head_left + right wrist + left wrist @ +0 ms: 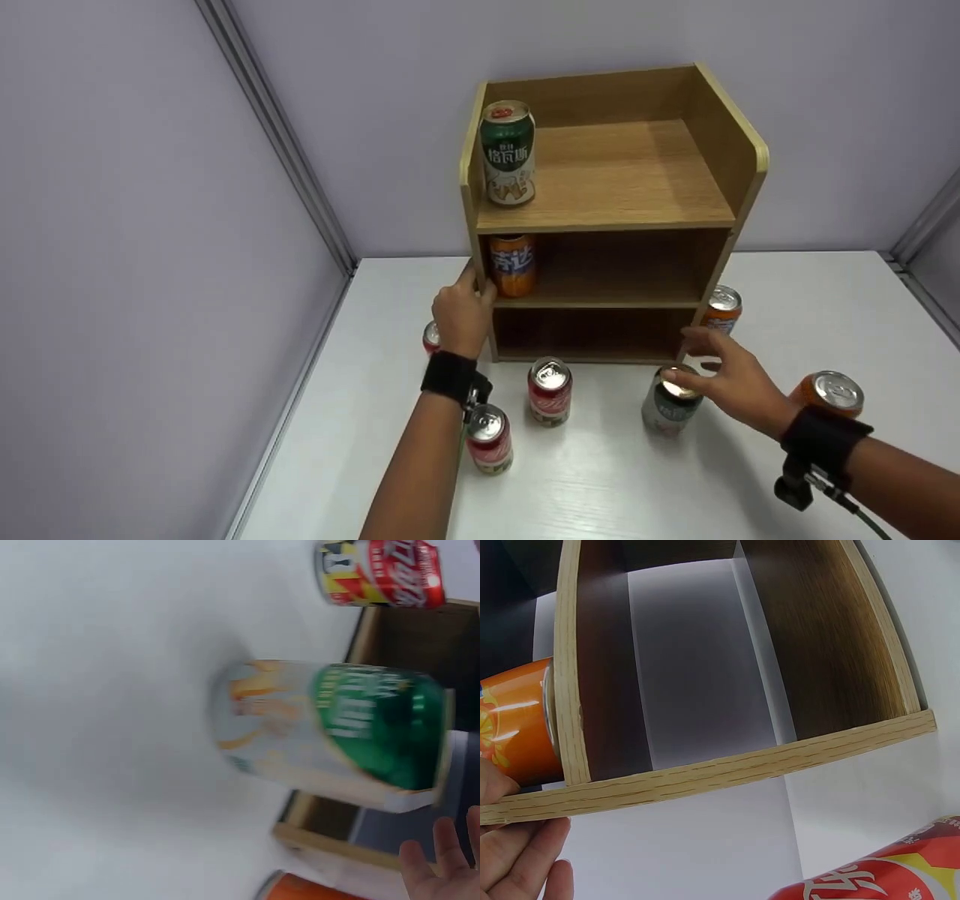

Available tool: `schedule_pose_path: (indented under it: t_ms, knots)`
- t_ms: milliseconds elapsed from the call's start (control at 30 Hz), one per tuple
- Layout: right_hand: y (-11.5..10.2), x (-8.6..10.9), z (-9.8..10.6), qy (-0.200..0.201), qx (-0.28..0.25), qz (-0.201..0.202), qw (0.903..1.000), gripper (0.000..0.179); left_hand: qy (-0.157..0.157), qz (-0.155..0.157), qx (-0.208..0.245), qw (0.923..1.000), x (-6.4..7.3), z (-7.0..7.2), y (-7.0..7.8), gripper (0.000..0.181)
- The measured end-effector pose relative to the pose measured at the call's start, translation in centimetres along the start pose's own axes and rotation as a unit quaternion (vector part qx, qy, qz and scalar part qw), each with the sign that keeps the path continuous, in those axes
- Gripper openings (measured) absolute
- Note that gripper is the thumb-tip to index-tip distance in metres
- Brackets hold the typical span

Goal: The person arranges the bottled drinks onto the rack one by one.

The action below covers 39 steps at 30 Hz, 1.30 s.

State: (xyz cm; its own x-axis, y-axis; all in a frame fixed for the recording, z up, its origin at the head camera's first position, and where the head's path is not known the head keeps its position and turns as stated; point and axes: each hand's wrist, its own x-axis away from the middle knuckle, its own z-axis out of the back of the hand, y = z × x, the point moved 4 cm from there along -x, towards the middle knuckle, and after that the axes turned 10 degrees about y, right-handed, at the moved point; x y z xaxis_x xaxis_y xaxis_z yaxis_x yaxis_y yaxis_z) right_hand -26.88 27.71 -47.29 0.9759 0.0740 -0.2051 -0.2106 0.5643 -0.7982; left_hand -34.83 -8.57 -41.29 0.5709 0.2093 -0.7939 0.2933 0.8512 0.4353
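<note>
My left hand (pixel 463 316) grips the left side panel of a small wooden shelf (pixel 600 304), thumb on the inner side and fingers outside. Just inside the panel, an orange soda can (pixel 514 268) stands on the middle level, close to the thumb (pixel 493 784). With fingers spread and nothing held, my right hand (pixel 731 376) is beside a green-and-white can (pixel 670 411) on the table; its thumb overlaps the can's top in the head view. The right wrist view shows this can (pixel 330 727) blurred, the fingertips (pixel 448 844) apart from it.
Another green-and-white can (pixel 508 161) stands on the shelf's top level at the left. Red cans (pixel 550 394) (pixel 490 442) stand in front, and one more (pixel 430 336) shows beside my left wrist. Orange cans (pixel 724 301) (pixel 834 393) are at the right. Walls enclose the white table (pixel 585 502).
</note>
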Motion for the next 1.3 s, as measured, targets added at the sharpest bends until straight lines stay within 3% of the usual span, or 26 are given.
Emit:
schedule_pose_path:
  t_ms: [133, 267, 633, 900, 1300]
  knots:
    - [1.9, 1.5, -0.7, 0.005, -0.01, -0.01, 0.9999, 0.078, 0.005, -0.005, -0.005, 1.0, 0.1, 0.0, -0.1, 0.012]
    - [3.4, 2.6, -1.5, 0.009, -0.015, -0.02, 0.9997, 0.089, 0.008, -0.006, -0.005, 0.9999, 0.1, 0.0, 0.0, 0.014]
    - [6.3, 3.0, -3.6, 0.024, -0.023, -0.063, 0.9975, 0.099, 0.007, -0.007, -0.007, 0.9999, 0.1, 0.1, -0.1, 0.013]
    - [6.4, 3.0, -3.6, 0.072, 0.008, -0.018, 0.9972, 0.09, -0.006, -0.004, -0.007, 0.9999, -0.1, 0.3, 0.1, 0.016]
    - [5.6, 3.1, -3.4, 0.085, 0.026, 0.019, 0.9959, 0.08, 0.004, -0.015, -0.008, 0.9999, 0.0, 0.2, 0.0, 0.012]
